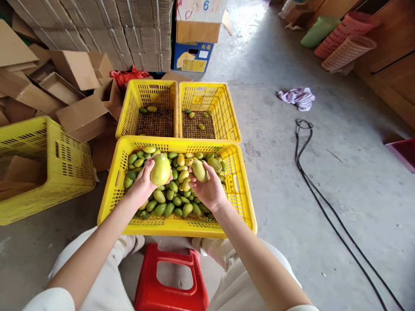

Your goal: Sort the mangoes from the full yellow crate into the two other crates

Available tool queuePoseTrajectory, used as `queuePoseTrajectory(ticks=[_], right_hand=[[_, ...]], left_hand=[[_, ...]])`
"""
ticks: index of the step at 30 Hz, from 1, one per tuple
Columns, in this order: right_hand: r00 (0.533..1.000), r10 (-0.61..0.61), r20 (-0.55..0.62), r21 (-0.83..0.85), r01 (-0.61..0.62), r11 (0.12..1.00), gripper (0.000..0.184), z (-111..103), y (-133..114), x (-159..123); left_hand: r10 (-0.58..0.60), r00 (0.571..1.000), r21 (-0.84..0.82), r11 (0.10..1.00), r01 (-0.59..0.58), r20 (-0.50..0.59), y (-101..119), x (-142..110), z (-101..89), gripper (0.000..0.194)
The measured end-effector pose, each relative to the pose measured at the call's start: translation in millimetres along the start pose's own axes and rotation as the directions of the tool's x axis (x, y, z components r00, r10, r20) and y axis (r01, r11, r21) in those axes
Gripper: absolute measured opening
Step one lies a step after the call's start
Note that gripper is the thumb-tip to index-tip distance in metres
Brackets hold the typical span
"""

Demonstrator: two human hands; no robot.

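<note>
Centre frame: large yellow perforated plastic crate (pixel 241 196) heaped with smooth oval green and yellow fruits (pixel 168 203). Above it, two smaller yellow lattice crates, left (pixel 129 112) and right (pixel 231 116), each hold a few fruits. Left hand (pixel 142 183) cups a large round yellow-green fruit (pixel 160 169); right hand (pixel 209 188) grips a smaller oval yellow-green fruit (pixel 199 171), long axis tilted toward upper left.

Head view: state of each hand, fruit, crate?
Left hand: fingers closed around a large yellow-green fruit, lifted above the pile.
Right hand: holds a smaller yellow-green fruit.
Near crate: upright, bottom covered with green and yellow fruit.
Far left crate: nearly bare, two fruit.
Far right crate: a few fruit.
Side crate: lying on its side.
</note>
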State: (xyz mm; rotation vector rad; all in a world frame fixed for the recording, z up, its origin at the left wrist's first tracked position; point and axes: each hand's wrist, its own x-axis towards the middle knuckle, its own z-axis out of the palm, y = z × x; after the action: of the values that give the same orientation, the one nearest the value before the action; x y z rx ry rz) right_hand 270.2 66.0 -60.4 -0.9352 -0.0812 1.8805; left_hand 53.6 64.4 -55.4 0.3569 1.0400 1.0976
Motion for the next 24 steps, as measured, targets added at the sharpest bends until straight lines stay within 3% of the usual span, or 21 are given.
queuePoseTrajectory(ticks=[3,6,8,12,15,20,24], right_hand=[[1.0,0.007,0.015,-0.007,-0.006,1.0,0.02,-2,0,3],[0.999,0.001,0.049,-0.055,0.001,0.998,0.023,-4,0,4],[0.998,0.003,0.065,-0.075,0.002,0.997,0.028,-5,0,4],[0.997,-0.048,0.057,-0.086,0.053,0.995,0.031,-4,2,2],[0.993,-0.092,0.075,-0.142,0.101,0.985,0.028,-3,3,0],[0.995,-0.002,0.095,-0.166,0.018,0.986,0.032,-3,2,0],[0.995,0.058,0.08,-0.108,-0.05,0.993,0.026,-4,-1,1]], left_hand=[[-0.021,1.0,0.019,1.0,0.02,0.015,2,3,-2.7,0.042],[-0.119,0.991,0.012,0.993,0.118,0.059,3,4,-6.4,0.035],[-0.126,0.989,0.007,0.992,0.126,0.081,4,3,-7.2,0.035],[-0.028,0.999,0.044,0.999,0.027,0.023,7,-4,-3.0,0.043],[-0.057,0.998,0.063,0.996,0.057,0.009,9,-7,1.0,0.047],[-0.065,0.996,0.063,0.996,0.061,0.06,7,-6,3.3,0.043],[-0.036,0.999,0.099,0.995,0.034,0.019,7,-5,2.5,0.025]])
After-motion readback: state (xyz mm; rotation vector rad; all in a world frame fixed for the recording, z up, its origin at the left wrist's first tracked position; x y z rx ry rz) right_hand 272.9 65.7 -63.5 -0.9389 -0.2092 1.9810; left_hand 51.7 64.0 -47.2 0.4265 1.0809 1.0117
